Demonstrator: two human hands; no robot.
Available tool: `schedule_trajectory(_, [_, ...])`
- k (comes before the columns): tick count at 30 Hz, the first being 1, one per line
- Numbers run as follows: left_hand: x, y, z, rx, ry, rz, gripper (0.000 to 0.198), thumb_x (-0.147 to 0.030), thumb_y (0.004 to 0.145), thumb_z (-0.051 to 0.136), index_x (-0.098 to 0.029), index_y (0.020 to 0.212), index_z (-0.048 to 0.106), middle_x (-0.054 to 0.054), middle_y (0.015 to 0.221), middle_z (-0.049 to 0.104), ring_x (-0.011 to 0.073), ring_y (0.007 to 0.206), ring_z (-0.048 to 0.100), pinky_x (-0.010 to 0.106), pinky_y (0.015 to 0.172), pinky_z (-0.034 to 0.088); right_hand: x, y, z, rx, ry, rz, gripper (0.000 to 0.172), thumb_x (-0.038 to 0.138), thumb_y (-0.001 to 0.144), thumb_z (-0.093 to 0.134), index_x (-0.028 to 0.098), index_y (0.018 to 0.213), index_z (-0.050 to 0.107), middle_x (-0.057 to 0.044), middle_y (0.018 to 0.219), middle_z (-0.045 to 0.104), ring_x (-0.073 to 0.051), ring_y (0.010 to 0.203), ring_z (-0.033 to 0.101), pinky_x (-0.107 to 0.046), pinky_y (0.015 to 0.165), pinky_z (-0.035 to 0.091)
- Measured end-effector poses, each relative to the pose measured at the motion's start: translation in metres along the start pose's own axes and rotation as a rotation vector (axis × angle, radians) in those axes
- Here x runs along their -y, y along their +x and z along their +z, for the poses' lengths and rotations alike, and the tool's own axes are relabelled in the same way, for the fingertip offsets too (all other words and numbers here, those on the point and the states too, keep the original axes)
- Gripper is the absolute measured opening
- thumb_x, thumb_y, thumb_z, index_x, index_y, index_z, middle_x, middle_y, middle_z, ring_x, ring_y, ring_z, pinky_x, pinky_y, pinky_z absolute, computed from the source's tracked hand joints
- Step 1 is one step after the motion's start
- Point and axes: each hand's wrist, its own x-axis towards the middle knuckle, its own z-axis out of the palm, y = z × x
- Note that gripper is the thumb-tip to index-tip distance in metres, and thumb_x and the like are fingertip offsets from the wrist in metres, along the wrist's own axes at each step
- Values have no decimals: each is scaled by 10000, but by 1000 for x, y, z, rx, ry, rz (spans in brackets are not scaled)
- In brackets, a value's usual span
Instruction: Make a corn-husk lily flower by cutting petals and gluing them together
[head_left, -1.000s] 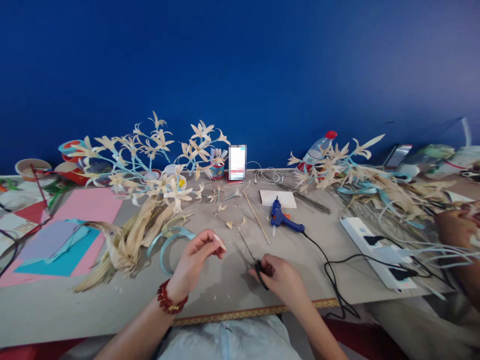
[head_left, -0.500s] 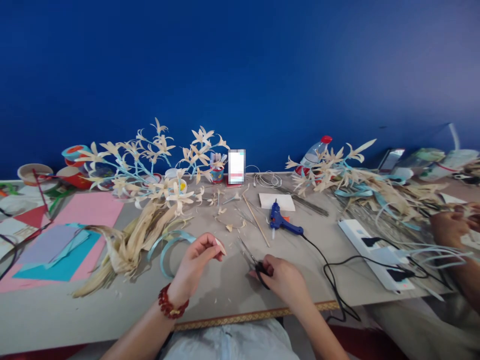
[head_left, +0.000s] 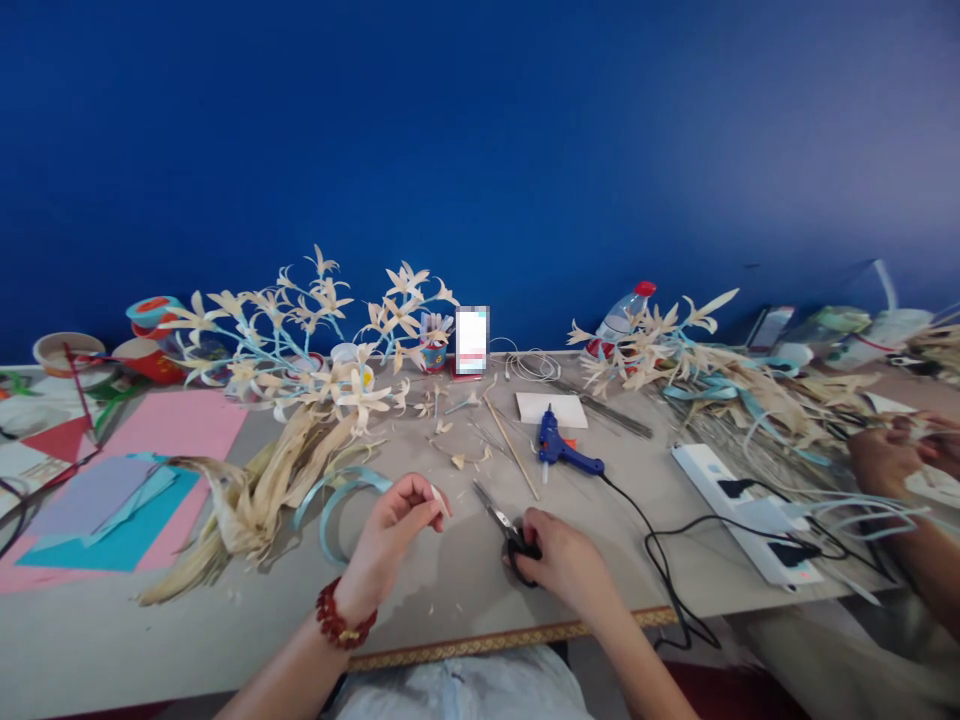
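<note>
Near the front edge of the tabletop, my left hand pinches a pale husk sliver, left of the scissors my right hand grips, blades slanting leftward toward the far edge.

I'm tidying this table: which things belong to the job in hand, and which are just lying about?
In use:
pale piece (left hand)
scissors (right hand)
perhaps glue gun
perhaps dry husks

Seemingly lying about:
pink paper
teal paper
red-capped bottle
</note>
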Motion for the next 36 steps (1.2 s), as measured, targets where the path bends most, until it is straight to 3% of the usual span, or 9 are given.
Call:
schedule_trajectory(4, [2,1,-1,2,-11,-4,124,-256,801,663,-168,783,578,-2,724,593,109,645,506,236,650,399,-1,3,-16,88,131,-94,117,217,718,670,207,796,584,18,717,606,-155,637,545,-239,567,310])
schedule_trajectory(6, [3,3,0,20,-18,-27,116,-242,806,663,-165,791,578,-9,701,581,102,638,499,227,647,393,7,7,-25,58,266,-187,119,265,772,665,211,862,609,5,770,612,-148,640,537,-244,586,355])
schedule_trajectory(9, [3,6,3,80,-60,-90,119,-232,807,675,-165,846,584,-9,713,579,96,644,506,219,639,390,28,18,-35,-57,532,-359,209,293,875,577,211,1066,599,-52,966,615,-145,711,553,-252,641,433])
schedule_trajectory(12, [2,10,5,181,-152,-166,161,-231,803,688,-171,911,583,-2,733,579,97,646,514,224,642,400,49,33,-39,-20,715,-553,301,287,915,520,233,1207,571,-89,1187,562,-147,825,584,-277,745,486])
schedule_trajectory(17, [2,14,2,283,-316,-274,227,-240,767,731,-178,931,587,-10,684,554,82,578,469,259,688,442,62,55,-41,74,807,-649,186,333,895,575,210,989,679,-75,1056,591,-189,973,586,-289,781,501])
schedule_trajectory(22, [5,21,-1,288,-356,-333,196,-261,774,715,-182,913,601,-12,676,533,88,566,466,285,691,459,64,63,-41,48,796,-649,150,325,887,587,204,839,662,-53,958,600,-181,907,599,-288,775,490])
schedule_trajectory(25, [0,27,-2,235,-158,-224,156,-338,847,614,-185,876,616,24,735,581,130,639,526,290,688,447,65,66,-40,-18,743,-613,124,276,895,552,199,813,605,-34,893,594,-160,825,590,-265,739,475])
schedule_trajectory(31, [-9,35,0,54,603,189,160,-275,838,584,-174,733,651,18,699,618,165,694,542,256,666,408,66,74,-33,-97,593,-592,43,174,854,542,195,822,562,-29,889,575,-137,722,569,-241,671,448])
schedule_trajectory(36, [1,39,1,-66,782,331,124,-177,814,552,-193,714,624,12,696,622,169,681,562,254,662,410,66,77,-23,-94,590,-545,18,182,854,543,192,846,554,-22,827,588,-141,685,569,-245,654,436])
